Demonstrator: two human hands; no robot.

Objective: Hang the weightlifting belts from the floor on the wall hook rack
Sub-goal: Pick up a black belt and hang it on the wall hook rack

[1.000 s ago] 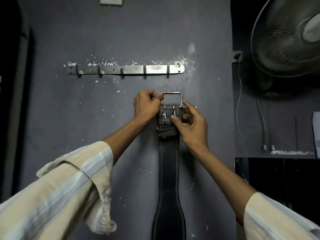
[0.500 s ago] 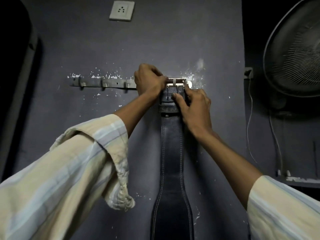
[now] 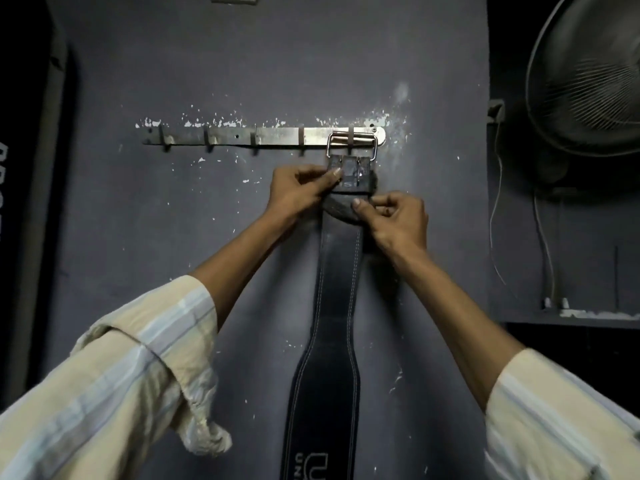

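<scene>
Black leather belt [image 3: 337, 278], pinched at its upper end by left hand [image 3: 298, 194], thumb on the strap just below the buckle [image 3: 351, 145]; gripped slightly lower by right hand [image 3: 398, 220], fingers curled round the right edge. Hung by the buckle from the rightmost hook of the steel wall rack [image 3: 242, 136]. Long axis vertical, buckle end up, flat against the dark wall. Fan [image 3: 588, 74] at far right, well apart.

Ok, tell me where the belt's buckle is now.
In the head view, the buckle hangs on the rightmost hook of the rack, just above both hands.
</scene>
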